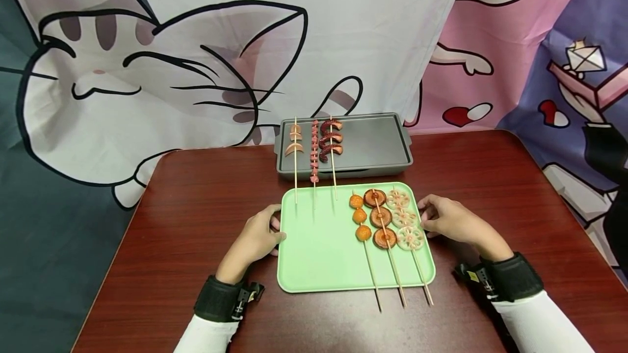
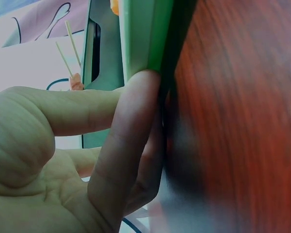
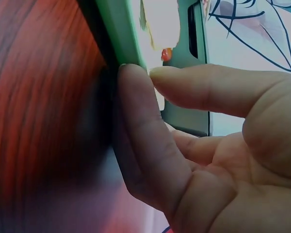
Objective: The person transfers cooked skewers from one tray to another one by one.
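A light green tray (image 1: 319,249) lies on the table, with both hands at its sides. My left hand (image 1: 259,234) pinches the left edge between thumb and fingers; the left wrist view shows the tray's rim (image 2: 140,39) at the fingertips. Along the opposite edge, my right hand (image 1: 450,219) pinches the tray likewise, its thumb over the rim. Three skewers lie on the tray's right part: orange balls (image 1: 360,215), brown mushroom caps (image 1: 380,217) and lotus root slices (image 1: 410,238). Their sticks poke past the near edge.
Behind the tray stands a grey rectangular pan (image 1: 375,148). Three more skewers lie on it, with curved tan pieces (image 1: 294,148), thin pink pieces (image 1: 314,151) and dark red curled pieces (image 1: 331,138); their sticks overhang the green tray. A cartoon-printed cloth (image 1: 382,26) hangs behind the brown table (image 1: 196,189).
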A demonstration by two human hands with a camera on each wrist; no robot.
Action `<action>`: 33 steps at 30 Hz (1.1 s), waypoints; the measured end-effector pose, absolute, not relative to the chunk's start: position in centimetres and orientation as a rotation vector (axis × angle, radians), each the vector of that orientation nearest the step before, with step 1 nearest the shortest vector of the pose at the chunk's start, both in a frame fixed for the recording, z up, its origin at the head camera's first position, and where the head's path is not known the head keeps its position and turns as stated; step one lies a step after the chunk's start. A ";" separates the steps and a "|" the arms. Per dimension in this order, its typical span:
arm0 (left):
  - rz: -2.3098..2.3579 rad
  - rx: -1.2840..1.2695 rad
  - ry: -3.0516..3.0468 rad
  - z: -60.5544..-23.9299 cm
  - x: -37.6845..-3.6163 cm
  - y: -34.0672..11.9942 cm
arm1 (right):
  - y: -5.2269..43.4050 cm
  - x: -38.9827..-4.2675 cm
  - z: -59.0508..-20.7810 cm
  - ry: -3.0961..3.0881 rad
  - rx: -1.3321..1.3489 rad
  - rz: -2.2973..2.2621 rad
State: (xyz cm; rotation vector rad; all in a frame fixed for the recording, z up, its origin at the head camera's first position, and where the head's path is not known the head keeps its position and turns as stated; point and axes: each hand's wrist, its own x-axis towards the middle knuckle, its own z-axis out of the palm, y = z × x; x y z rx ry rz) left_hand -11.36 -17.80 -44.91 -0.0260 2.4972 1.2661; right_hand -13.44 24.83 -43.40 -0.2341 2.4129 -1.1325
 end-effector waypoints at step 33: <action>1.266 -0.012 2.497 -44.1 -11.2 -17.7 | 24.7 -13.6 -44.3 2.410 -0.275 -1.181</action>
